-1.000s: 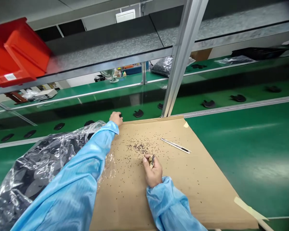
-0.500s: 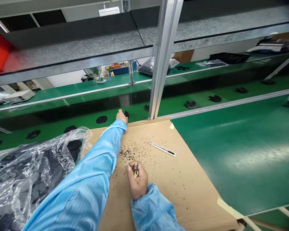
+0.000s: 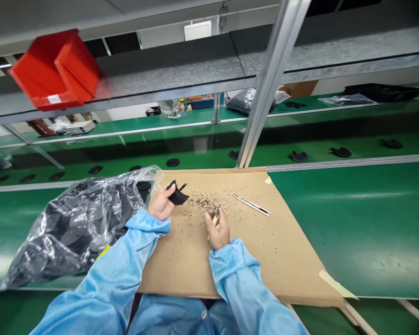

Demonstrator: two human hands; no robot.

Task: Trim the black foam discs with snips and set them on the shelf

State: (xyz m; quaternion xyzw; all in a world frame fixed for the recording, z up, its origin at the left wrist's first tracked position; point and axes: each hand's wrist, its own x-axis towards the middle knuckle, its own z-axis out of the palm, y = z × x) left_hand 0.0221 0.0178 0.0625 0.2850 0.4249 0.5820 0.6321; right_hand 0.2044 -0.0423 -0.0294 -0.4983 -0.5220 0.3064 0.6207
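Observation:
My left hand (image 3: 161,203) grips a black curved plastic part (image 3: 178,196) with a thin prong sticking up, above the left side of the cardboard sheet (image 3: 244,251). My right hand (image 3: 219,229) is closed around small yellow-handled nippers (image 3: 216,215); the fingers hide much of the tool. Many tiny black scraps (image 3: 203,203) lie scattered on the cardboard between and beyond both hands. To the right of them rests a slim white utility knife (image 3: 252,204).
A clear plastic bag (image 3: 80,228) full of black parts lies left of the cardboard. Behind, black parts (image 3: 172,162) sit in a row on the green belt (image 3: 209,161). A metal post (image 3: 265,83) rises at the cardboard's far edge. A red bin (image 3: 56,70) stands on the upper shelf.
My left hand has drawn back from the green belt towards me, bringing a black plastic part over the cardboard. My right hand still holds the nippers. The view has shifted, showing more of the red bin.

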